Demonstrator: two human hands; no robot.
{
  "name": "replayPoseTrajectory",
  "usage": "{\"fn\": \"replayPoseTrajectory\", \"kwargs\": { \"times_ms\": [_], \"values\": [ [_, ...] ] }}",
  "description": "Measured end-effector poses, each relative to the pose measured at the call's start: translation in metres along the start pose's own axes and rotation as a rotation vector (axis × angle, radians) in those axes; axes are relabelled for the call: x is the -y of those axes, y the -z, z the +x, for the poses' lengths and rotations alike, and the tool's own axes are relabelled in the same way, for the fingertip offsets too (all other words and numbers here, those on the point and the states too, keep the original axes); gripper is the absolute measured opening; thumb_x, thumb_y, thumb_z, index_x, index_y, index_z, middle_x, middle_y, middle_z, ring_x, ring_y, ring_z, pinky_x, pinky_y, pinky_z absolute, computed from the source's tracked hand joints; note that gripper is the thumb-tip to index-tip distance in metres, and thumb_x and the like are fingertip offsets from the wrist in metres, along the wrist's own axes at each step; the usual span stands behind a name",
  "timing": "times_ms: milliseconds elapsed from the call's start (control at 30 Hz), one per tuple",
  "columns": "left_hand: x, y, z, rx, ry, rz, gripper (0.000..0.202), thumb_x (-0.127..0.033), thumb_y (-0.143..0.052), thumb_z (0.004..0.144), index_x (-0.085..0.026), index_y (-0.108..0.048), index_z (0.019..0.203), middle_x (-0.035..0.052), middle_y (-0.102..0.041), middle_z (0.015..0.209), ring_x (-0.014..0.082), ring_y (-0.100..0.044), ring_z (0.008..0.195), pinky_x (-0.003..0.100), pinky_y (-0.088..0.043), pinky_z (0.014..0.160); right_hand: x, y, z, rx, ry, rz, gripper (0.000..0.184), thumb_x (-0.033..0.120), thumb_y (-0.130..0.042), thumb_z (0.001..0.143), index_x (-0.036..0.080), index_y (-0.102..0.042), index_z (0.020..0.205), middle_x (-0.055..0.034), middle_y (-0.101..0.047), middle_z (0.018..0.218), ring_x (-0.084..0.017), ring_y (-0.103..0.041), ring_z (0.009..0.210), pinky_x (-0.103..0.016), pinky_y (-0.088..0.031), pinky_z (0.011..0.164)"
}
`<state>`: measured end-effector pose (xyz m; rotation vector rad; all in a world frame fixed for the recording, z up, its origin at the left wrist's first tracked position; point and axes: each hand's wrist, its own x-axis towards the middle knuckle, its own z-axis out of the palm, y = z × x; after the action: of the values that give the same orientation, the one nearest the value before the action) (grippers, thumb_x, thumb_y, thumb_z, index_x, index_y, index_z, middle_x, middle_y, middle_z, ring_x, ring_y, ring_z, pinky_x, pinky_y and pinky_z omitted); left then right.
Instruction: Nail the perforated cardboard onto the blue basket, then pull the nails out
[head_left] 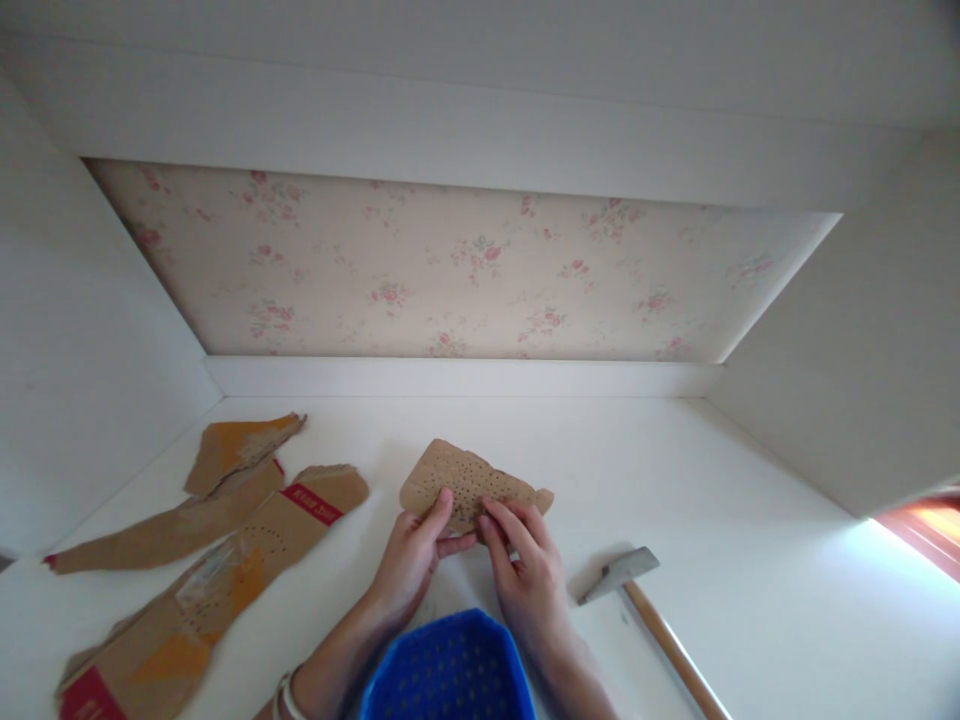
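A torn piece of brown cardboard (465, 478), dotted with many small holes, lies on the white surface in the middle. My left hand (414, 560) pinches its near edge between thumb and fingers. My right hand (527, 572) presses curled fingers onto the same edge just to the right; what is under those fingertips is too small to make out. A blue perforated plastic basket (450, 672) sits right in front of me, between my wrists.
Several torn cardboard strips (217, 540) with red and orange print lie at the left. A hammer (645, 610) with a wooden handle lies at the right, head toward the middle. White side walls and a floral back panel (465, 270) enclose the surface.
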<state>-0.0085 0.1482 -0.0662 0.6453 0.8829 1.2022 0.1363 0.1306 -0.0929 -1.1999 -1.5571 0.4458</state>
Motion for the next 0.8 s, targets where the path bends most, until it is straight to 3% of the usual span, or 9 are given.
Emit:
{"fn": "replayPoseTrajectory", "kwargs": {
  "times_ms": [167,333,600,800],
  "values": [
    [0.002,0.001,0.001,0.044,0.007,-0.024,0.044,-0.043,-0.073,0.082,-0.01,-0.071,0.111,0.017,-0.072,0.115,0.0302,-0.068,0.106,0.039,-0.059,0.086,0.0,0.003,0.001,0.011,0.085,0.002,0.02,0.017,-0.056,0.095,0.025,-0.071,0.107,-0.0057,-0.069,0.101,-0.019,-0.066,0.092,-0.03,-0.055,0.085],
    [0.006,0.004,0.004,0.014,-0.019,0.039,0.047,-0.046,-0.072,0.081,-0.008,-0.072,0.109,0.0173,-0.074,0.11,0.0312,-0.068,0.106,0.042,-0.059,0.088,-0.001,0.003,-0.002,-0.008,0.129,-0.006,0.019,0.013,-0.055,0.096,0.023,-0.069,0.104,-0.0054,-0.069,0.097,-0.018,-0.066,0.089,-0.029,-0.054,0.081],
    [0.009,0.004,0.006,-0.11,-0.104,0.044,0.049,-0.049,-0.072,0.08,-0.003,-0.075,0.096,0.0175,-0.075,0.1,0.0283,-0.072,0.095,0.042,-0.058,0.091,0.005,0.004,-0.005,-0.041,0.176,-0.012,0.02,0.01,-0.055,0.095,0.024,-0.066,0.104,-0.0054,-0.067,0.098,-0.018,-0.065,0.091,-0.028,-0.053,0.083],
    [0.002,0.007,0.012,-0.31,-0.228,-0.132,0.028,-0.035,-0.074,0.083,-0.011,-0.072,0.098,0.012,-0.073,0.106,0.019,-0.071,0.088,0.035,-0.062,0.082,0.009,0.006,-0.003,-0.057,0.104,-0.009,0.014,0.015,-0.05,0.097,0.022,-0.062,0.099,-0.0059,-0.065,0.094,-0.018,-0.065,0.086,-0.03,-0.055,0.079]
  ]
}}
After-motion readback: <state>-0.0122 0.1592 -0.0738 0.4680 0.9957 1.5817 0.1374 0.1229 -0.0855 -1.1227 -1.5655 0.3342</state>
